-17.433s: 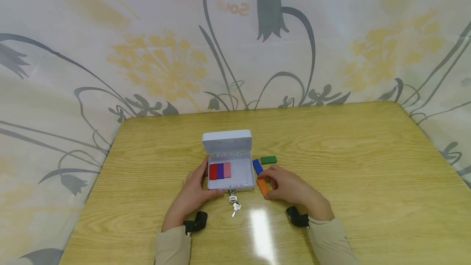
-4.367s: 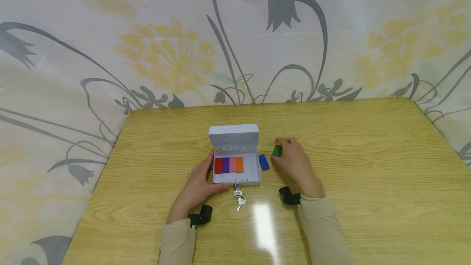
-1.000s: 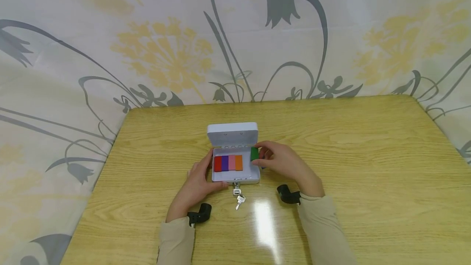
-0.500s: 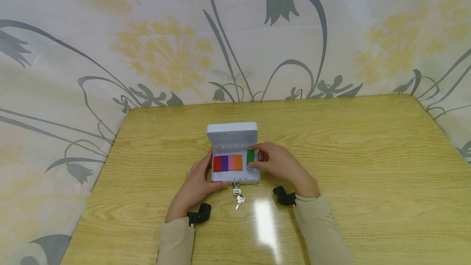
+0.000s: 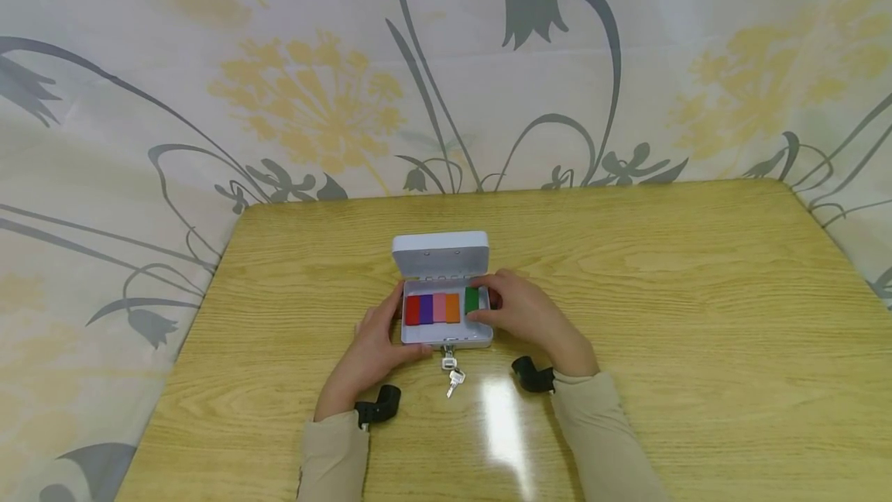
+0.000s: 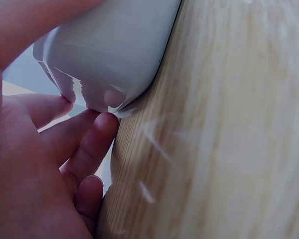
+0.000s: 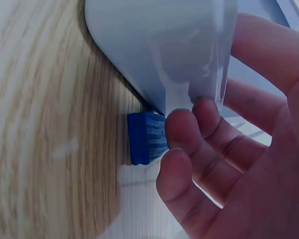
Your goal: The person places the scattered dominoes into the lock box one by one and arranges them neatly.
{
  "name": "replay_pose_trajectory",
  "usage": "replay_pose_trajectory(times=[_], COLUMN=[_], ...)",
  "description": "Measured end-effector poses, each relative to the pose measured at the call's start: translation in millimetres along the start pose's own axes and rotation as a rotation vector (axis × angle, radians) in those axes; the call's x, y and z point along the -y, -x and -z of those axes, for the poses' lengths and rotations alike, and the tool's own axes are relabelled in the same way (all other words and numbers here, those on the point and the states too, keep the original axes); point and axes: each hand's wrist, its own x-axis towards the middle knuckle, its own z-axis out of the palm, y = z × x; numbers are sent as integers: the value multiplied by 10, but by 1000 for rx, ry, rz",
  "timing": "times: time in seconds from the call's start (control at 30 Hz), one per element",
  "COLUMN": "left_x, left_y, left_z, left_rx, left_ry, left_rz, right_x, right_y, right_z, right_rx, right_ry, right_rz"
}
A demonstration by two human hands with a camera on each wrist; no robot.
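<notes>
A small white lockable metal box (image 5: 427,334) stands on the table with its lid (image 5: 440,242) raised. My left hand (image 5: 372,355) holds its left front corner, the thumb along the front wall and the fingers against the left side. Inside, red (image 5: 413,310), purple (image 5: 427,309), pink (image 5: 439,307) and orange (image 5: 452,308) blocks lie side by side. My right hand (image 5: 526,316) reaches over the right rim and pinches a green block (image 5: 472,300) between thumb and index finger, a small gap right of the orange one. Its other fingers are outside the wall, near a blue block (image 7: 147,138).
A key (image 5: 449,362) sits in the lock at the box's front, and a second key (image 5: 455,383) hangs from it onto the wooden table (image 5: 662,293). Behind the table is a flower-patterned cloth (image 5: 313,99). Black wrist mounts (image 5: 535,375) sit at both sleeves.
The orange block, earlier on the table, now lies in the box's row. My right hand has carried the green block from the table into the box and shifted it left. The left hand stays.
</notes>
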Motion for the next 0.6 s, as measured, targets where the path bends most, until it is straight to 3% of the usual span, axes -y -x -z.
replay_pose_trajectory(times=[0.23,0.6], left_x=[-14,-18], left_y=[3,1], left_z=[7,12], left_rx=[3,8], left_ry=[11,19], left_rz=[1,-6], right_x=[13,76], right_y=[-10,-12], right_z=[-36,-74], right_rx=[36,20], right_ry=[22,53], right_rz=[-48,-92])
